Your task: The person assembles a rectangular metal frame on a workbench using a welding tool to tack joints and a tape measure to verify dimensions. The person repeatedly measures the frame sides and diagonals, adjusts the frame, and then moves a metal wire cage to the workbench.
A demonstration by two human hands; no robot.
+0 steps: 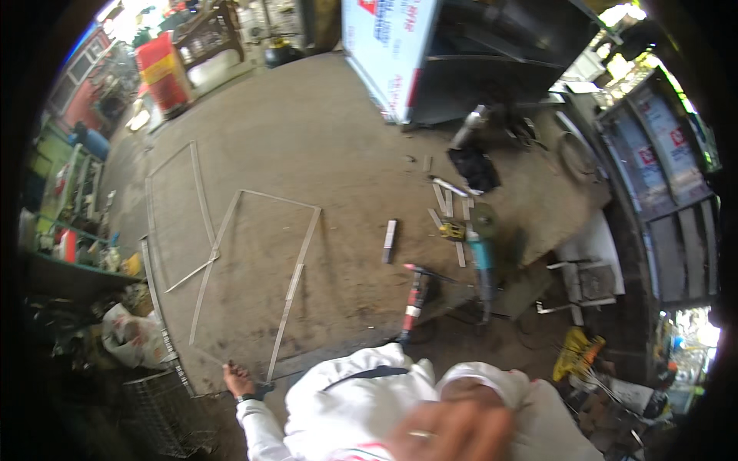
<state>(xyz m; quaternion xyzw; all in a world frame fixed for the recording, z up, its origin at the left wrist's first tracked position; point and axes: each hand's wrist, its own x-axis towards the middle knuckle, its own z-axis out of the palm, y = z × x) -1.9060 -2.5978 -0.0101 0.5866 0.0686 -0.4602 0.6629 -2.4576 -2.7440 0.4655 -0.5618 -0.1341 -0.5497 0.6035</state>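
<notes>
The step in hand seems to be placing a thin strip frame (280,199), which lies flat at the left hand (240,380) and stretches away from it. The left fingers appear to pinch its near strip. The right hand (453,426), to the right of this grip, is raised close to the camera and blurred; whether it holds something I cannot tell. The next move calls, I think, for a light, steady hold, as the strips look easy to bend.

Left of the grip stand a wire basket (165,411) and a white sack (131,338). A second strip frame (201,188) lies beyond the grip, on the worn brown work surface (346,146). To its right are a short metal bar (390,240), a red-and-black tool (415,300), a yellow tape measure (452,231) and a teal grinder (480,257). Farthest right, panels (653,146) lean upright.
</notes>
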